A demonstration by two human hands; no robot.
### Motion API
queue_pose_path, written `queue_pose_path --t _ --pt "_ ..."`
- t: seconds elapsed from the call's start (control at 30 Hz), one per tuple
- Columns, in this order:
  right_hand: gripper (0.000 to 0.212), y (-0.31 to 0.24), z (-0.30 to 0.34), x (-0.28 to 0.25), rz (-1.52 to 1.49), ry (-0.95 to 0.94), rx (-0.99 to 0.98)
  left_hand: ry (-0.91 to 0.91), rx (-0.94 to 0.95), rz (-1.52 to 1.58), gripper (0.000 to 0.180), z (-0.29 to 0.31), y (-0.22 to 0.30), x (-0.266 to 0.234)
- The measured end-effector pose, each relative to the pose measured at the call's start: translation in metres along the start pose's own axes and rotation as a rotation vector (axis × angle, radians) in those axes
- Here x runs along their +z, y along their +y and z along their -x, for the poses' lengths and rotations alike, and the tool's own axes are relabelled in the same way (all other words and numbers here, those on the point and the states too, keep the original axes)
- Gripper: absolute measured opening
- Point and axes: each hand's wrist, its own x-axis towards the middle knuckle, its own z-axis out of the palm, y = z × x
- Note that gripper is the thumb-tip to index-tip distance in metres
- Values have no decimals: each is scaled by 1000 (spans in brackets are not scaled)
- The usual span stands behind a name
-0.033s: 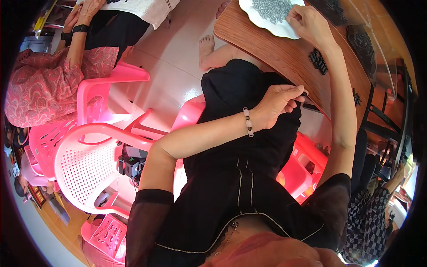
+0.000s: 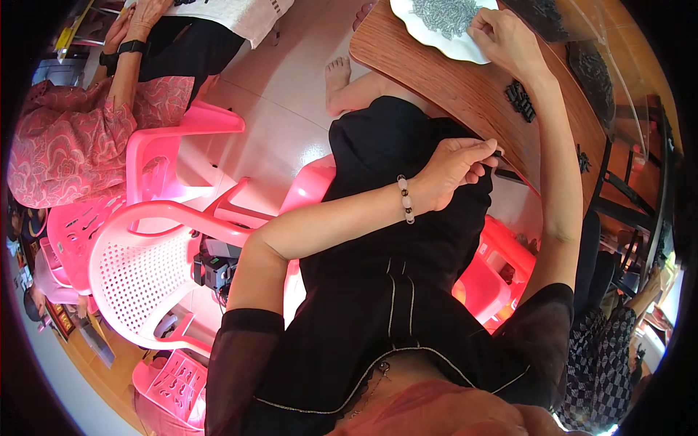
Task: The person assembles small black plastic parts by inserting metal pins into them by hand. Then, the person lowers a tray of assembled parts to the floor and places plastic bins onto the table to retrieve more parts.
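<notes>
One black piece (image 2: 498,153) juts from left fingers (image 2: 480,150) clamped on it, right fingers (image 2: 480,29) bunched beside grey pieces (image 2: 442,16)

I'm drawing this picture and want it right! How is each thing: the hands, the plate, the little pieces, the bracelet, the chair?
Left hand: pinching a small black piece
Right hand: fingers curled at the plate's edge, grip hidden
White plate: on the wooden table, heaped with grey pieces
Black pieces: bunched on the table
Bracelet: worn, left wrist
Pink chair: upright, partly hidden
</notes>
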Motion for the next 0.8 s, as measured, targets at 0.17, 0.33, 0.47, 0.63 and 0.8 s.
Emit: queue_pose_path --t 0.17,0.33,0.47,0.63,0.8 --pt "15 -4 2 1 -43 97 -81 -11 1 6 30 0 -1 1" --pt "14 -14 -3 -8 -6 -1 -16 -6 -1 10 30 0 0 -1" --pt "14 -22 -3 -14 -6 64 -43 -4 -3 14 30 -1 1 -2" --pt "13 -36 -7 -27 -180 56 13 3 -5 24 30 3 3 -3" --pt "10 -36 0 -30 -341 94 83 -49 -9 28 30 3 4 0"
